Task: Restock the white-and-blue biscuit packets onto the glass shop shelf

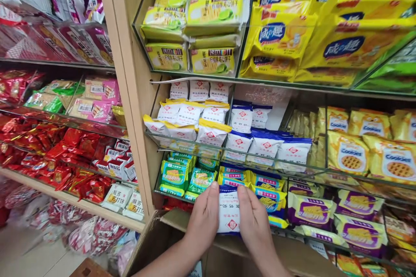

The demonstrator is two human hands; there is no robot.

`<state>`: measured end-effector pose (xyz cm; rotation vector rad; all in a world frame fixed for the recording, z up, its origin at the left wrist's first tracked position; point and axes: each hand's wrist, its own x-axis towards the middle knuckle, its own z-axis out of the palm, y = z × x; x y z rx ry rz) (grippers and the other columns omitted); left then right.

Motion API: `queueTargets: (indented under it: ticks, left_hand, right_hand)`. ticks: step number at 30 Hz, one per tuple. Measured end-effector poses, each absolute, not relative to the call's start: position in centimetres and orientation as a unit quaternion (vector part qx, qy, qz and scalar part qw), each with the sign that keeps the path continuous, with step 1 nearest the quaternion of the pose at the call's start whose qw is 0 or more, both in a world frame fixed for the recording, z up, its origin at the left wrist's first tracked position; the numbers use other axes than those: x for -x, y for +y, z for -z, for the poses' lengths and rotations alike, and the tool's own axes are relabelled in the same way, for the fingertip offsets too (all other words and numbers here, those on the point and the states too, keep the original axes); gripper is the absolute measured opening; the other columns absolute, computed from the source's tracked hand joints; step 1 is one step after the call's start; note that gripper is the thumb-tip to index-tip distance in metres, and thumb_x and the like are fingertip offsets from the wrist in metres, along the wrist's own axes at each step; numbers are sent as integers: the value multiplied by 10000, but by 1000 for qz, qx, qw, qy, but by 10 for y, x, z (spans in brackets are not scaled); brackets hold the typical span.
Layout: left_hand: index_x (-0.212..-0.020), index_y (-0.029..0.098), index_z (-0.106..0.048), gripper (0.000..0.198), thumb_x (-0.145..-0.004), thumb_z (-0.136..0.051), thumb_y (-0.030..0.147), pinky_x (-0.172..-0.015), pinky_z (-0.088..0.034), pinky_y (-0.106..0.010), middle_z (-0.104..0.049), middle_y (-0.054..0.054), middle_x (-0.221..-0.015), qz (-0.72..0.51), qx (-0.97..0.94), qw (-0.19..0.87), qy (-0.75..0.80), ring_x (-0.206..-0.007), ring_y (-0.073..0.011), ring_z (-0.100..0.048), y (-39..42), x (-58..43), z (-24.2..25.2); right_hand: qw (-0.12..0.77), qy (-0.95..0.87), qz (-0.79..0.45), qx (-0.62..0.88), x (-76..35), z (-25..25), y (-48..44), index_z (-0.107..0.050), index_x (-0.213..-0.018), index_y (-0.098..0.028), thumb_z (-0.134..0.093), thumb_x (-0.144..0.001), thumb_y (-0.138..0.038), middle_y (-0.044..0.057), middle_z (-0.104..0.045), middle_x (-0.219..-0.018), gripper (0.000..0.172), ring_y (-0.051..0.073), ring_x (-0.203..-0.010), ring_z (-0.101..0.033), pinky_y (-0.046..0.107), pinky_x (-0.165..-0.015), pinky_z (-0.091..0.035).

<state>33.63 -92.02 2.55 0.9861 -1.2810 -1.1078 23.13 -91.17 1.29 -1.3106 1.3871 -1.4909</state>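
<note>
Both hands grip one small white snack packet with dark blue ends and a red diamond logo. My left hand presses its left edge, thumb on top. On the right edge my right hand does the same, so the fingers underneath are hidden. The packet hangs over an opened cardboard box. Behind it, similar blue-edged white packets fill a shelf compartment, beside yellow-edged white packets on their left.
Green cracker packs and purple packs sit on the lower shelf. Above are lemon biscuit packs and large yellow packs. A wooden divider separates the left shelves, which hold red packets. Bagged goods lie on the floor.
</note>
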Motion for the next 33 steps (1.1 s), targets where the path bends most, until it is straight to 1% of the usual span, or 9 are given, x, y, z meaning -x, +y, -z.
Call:
queueTargets:
  ticks: [7, 10, 15, 17, 20, 22, 25, 28, 33]
  left_hand:
    - [-617, 175, -471, 414, -797, -414, 543, -504, -374, -206, -492, 26, -565, 519, -413, 557, -500, -535, -119, -439, -920, -338, -21]
    - [-696, 163, -520, 376, -776, -471, 527, -540, -400, -210, -544, 13, -630, 529, -391, 547, -517, -588, -129, -482, -921, -340, -22]
    - [-744, 161, -512, 397, -723, -526, 557, -491, -387, -203, -489, 36, -585, 515, -375, 578, -510, -541, -114, -456, -921, -343, -20]
    - [-706, 161, -516, 417, -733, -496, 576, -468, -371, -204, -469, 38, -546, 505, -365, 593, -510, -500, -109, -445, -920, -345, -19]
    - [-723, 154, -546, 414, -785, -438, 548, -445, -350, -202, -508, 17, -561, 516, -332, 600, -513, -476, -111, -489, -919, -346, -18]
    - [-755, 151, -563, 375, -799, -451, 506, -426, -328, -192, -533, 4, -599, 525, -326, 589, -521, -475, -107, -512, -918, -345, -17]
    - [-765, 156, -574, 319, -803, -476, 458, -441, -334, -188, -538, 1, -605, 495, -331, 568, -568, -477, -100, -515, -917, -343, -14]
    - [-726, 163, -579, 303, -820, -457, 423, -461, -349, -194, -537, -7, -585, 418, -332, 551, -641, -468, -97, -500, -915, -342, -10]
    - [-658, 172, -583, 333, -843, -403, 382, -435, -311, -198, -525, -17, -541, 320, -317, 511, -732, -443, -96, -445, -914, -340, -5]
  right_hand:
    - [450, 435, 562, 540, -235, -11, -906, -470, -788, -190, -475, -781, -487, -21, -523, -669, 297, 111, -577, -445, 219, -510, -385]
    - [449, 420, 565, 550, -238, -9, -907, -502, -834, -168, -489, -774, -471, -3, -568, -694, 309, 112, -580, -478, 219, -515, -396]
    - [443, 436, 566, 542, -243, -10, -900, -545, -922, -170, -628, -647, -358, 29, -639, -788, 344, 162, -677, -557, 269, -617, -449]
    - [386, 458, 570, 562, -238, -17, -891, -567, -839, -182, -623, -646, -302, 32, -645, -775, 234, 166, -679, -570, 275, -633, -457]
    - [145, 442, 644, 607, -211, -49, -878, -561, -805, -224, -592, -697, -248, 39, -627, -884, 115, 179, -825, -582, 277, -716, -463]
    - [-51, 450, 643, 618, -184, -83, -875, -556, -872, -243, -622, -690, -276, 47, -610, -914, 197, 199, -860, -579, 298, -723, -468]
    - [-236, 529, 565, 587, -148, -138, -890, -536, -945, -216, -620, -682, -407, 82, -601, -880, 335, 244, -778, -586, 351, -649, -460]
    - [-287, 597, 395, 636, -129, -179, -922, -495, -1011, -198, -557, -751, -314, 94, -610, -889, 291, 240, -735, -590, 331, -606, -437]
    - [-215, 654, 178, 703, -127, -207, -980, -525, -1040, -154, -502, -786, -188, 126, -629, -974, 257, 275, -918, -577, 335, -716, -422]
